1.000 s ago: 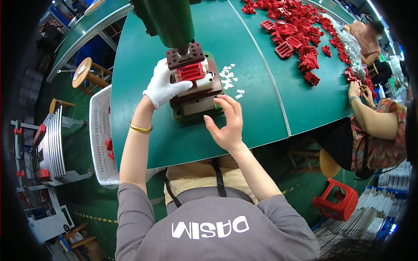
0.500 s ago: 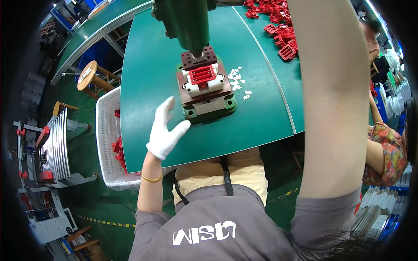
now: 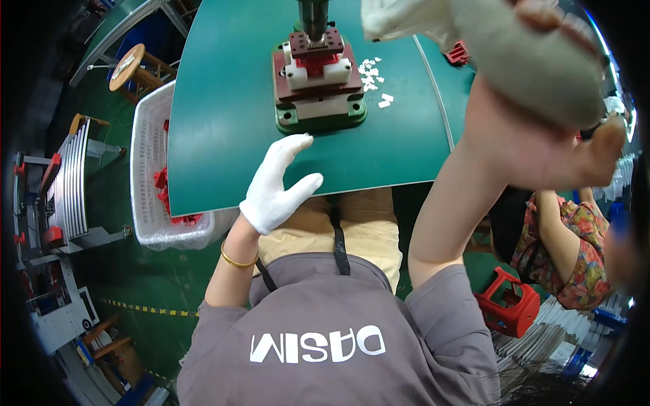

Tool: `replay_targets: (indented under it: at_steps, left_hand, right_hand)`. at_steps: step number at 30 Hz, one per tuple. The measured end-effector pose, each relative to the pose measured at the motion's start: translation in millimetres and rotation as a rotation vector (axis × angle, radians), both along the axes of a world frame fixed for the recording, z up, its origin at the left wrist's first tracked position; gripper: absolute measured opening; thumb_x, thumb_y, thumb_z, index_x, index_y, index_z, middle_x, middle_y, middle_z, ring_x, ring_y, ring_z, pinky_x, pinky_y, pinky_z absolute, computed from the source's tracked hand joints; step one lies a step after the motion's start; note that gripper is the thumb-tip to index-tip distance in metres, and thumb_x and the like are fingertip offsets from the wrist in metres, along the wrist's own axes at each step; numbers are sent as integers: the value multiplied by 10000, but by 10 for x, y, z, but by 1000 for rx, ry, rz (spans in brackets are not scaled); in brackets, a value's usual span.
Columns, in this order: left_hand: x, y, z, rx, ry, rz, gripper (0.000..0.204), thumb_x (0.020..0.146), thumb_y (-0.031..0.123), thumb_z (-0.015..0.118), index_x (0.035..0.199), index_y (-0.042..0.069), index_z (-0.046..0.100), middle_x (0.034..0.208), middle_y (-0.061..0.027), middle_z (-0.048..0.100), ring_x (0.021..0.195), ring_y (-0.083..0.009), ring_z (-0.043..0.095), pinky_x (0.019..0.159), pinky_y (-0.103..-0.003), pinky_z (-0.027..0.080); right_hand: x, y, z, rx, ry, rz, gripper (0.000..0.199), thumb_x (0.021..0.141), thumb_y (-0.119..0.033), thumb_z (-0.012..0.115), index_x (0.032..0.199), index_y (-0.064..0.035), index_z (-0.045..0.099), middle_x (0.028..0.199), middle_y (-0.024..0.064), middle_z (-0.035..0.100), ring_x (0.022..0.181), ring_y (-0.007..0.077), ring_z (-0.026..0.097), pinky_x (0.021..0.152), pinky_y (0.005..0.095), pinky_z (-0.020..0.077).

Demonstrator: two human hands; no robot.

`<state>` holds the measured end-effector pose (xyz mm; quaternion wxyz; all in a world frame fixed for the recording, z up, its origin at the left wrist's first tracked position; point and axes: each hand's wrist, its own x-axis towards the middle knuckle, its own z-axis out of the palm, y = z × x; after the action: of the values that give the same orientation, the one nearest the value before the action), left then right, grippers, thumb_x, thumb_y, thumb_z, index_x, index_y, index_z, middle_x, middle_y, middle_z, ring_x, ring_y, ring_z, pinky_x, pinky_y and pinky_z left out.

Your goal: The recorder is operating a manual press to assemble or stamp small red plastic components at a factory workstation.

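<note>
My left hand, in a white glove, hovers at the near table edge in front of a bench press. Its thumb stands apart from the fingers, and it holds nothing. On the press's green base, a white holder bears a red plastic part, partly covered by the dark red plate under the ram. My right hand is raised at the upper right, close to the camera and blurred. Pale glove cloth and bare fingertips show there; its grip cannot be made out.
Small white pieces lie scattered right of the press. Farther right on the table is a red part. A white basket with red parts stands left of the table. A red plastic stool and a seated person are at the right.
My right arm has bent, bringing the hand back into view at the upper right. The view has shifted. The left hand stays spread before the press. The plate now covers more of the red part.
</note>
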<state>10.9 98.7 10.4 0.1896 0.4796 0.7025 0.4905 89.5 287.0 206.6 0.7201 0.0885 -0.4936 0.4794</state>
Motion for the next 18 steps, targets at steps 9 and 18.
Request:
replay_targets:
  at_steps: [9, 18]
  left_hand:
    - [274, -59, -44, -73, -11, -53, 543, 861, 141, 710, 1349, 26, 503, 1365, -117, 492, 1245, -238, 496, 1067, -361, 386]
    - [327, -51, -40, -85, -29, -39, 515, 853, 141, 718, 1318, 21, 533, 1345, -113, 509, 1231, -236, 504, 1058, -351, 390]
  right_hand:
    - [311, 365, -763, 404, -135, 31, 331, 993, -305, 394, 790, -81, 528, 744, 79, 561, 738, 193, 532, 874, 402, 416]
    - [361, 544, -745, 542, -125, 158, 313, 1008, -284, 377, 805, -91, 517, 778, 33, 552, 764, 173, 544, 898, 391, 411]
